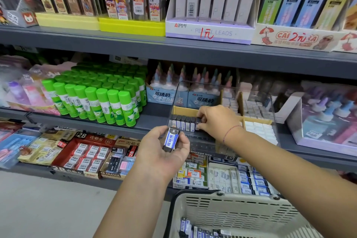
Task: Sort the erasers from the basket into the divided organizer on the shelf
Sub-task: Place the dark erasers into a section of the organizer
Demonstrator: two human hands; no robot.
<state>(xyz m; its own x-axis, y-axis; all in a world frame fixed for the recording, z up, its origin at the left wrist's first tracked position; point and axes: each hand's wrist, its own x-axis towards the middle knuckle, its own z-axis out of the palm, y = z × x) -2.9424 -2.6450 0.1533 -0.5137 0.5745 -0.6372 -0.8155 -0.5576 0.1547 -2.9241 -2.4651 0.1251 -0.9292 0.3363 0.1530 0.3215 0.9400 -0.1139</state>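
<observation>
Seen from the head camera, your left hand is in front of the shelf. Its grip is closed round 1 blue-and-white sleeved eraser, held on end between thumb and fingers.

Up and to the right of that grip, your right hand reaches into the clear divided organizer on that shelf. Its grip pinches the dark eraser at the right end of a row of erasers, which stand upright in the front left compartment. The row runs leftward from that grip, each piece touching the next.

To the right of the right grip, past a cardboard divider, is a compartment of white erasers. Below both grips, nearest you, the beige basket holds loose erasers at its bottom. Well to the left of the left grip stand green glue sticks.
</observation>
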